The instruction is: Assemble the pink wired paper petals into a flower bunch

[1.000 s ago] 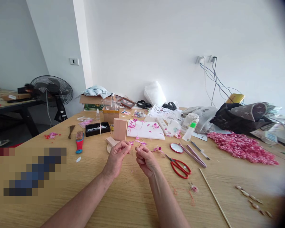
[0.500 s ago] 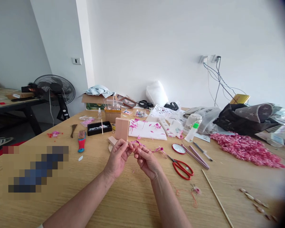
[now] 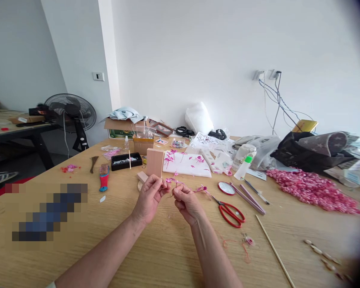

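Note:
My left hand (image 3: pixel 148 202) is closed in a pinch above the table, its fingertips against a small pink petal-like piece. Close beside it on the right, my right hand (image 3: pixel 188 204) is also pinched shut, with a thin brownish strand at its fingertips. A narrow gap separates the two sets of fingertips. The exact grip is too small to make out. Just beyond the hands lies a pink flower sprig (image 3: pixel 201 189). Behind it is a white pad (image 3: pixel 187 170) with pink blossoms on it, and an upright wooden block (image 3: pixel 155 162) stands at its left.
Red-handled scissors (image 3: pixel 232 216), a red-rimmed round dish (image 3: pixel 227 188) and a wooden stick (image 3: pixel 274 250) lie to the right. Farther right is a pink heap (image 3: pixel 313 190). A brush (image 3: pixel 103 178) and a black tray (image 3: pixel 126 162) are on the left.
My right fingertips have drawn slightly away from my left ones, so a gap with a thin strand now shows between them. The view has shifted slightly.

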### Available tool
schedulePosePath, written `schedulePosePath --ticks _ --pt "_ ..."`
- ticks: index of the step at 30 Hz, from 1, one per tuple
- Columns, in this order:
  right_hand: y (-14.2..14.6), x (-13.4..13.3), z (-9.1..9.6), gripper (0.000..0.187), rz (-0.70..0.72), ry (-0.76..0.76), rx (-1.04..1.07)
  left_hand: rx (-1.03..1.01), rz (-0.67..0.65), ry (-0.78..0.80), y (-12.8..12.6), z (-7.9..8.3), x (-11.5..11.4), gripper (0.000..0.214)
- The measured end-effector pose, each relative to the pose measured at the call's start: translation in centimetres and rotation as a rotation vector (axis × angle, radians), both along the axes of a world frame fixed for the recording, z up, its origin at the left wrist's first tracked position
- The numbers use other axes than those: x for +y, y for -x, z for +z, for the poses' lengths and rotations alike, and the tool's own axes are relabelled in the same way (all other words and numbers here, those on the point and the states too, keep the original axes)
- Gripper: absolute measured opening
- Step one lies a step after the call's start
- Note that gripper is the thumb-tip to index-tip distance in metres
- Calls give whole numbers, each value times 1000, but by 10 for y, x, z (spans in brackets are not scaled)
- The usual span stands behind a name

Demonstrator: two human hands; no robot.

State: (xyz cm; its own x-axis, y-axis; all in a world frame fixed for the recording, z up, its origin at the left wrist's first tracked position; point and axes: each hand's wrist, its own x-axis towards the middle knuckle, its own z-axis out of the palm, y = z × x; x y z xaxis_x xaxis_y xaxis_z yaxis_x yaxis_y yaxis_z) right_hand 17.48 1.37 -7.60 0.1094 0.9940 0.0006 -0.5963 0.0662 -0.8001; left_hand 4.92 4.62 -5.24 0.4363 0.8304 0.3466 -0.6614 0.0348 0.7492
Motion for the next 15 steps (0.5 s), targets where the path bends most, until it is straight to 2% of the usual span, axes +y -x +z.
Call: schedulePosePath --ticks 5,15 --pt "0 1 -1 30 17 -5 35 -4 0 16 -1 0 0 13" --pt "2 -2 6 26 44 23 81 -14 43 17 2 1 3 14"
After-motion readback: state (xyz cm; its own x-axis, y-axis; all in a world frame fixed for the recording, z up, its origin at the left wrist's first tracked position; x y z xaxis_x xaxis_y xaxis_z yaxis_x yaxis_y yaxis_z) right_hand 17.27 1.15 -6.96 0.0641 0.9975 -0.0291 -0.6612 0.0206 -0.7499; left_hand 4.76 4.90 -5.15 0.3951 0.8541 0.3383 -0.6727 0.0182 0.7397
